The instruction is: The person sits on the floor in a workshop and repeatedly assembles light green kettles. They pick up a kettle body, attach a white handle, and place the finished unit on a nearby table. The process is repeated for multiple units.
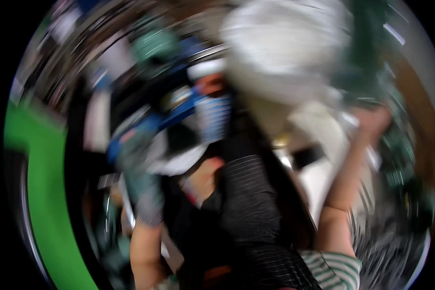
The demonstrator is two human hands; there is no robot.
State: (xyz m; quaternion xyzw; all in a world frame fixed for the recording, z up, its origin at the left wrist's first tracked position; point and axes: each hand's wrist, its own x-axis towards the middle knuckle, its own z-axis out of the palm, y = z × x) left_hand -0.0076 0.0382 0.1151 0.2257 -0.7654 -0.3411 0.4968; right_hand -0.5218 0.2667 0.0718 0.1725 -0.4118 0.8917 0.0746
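Note:
Motion smears the whole head view. My left hand [139, 162], in a grey-green glove, is at the left of centre beside the edge of a blue container [176, 115]. Its fingers are too blurred to show whether they hold anything. Far out on the right is my bare right hand [372, 123], next to a dark green blurred mass [369, 53] and translucent greenish pieces [394, 164]. Its fingers are smeared too, and any thing in them cannot be made out. A white bottle with blue stripes and an orange-red band [212, 113] stands between my hands.
A large white bag-lined bucket [285, 46] stands at the top. Beyond my left hand are a green rounded thing [154, 46] and mixed clutter. A bright green surface [46, 193] runs along the left. My dark striped trouser leg [249, 188] shows in the middle.

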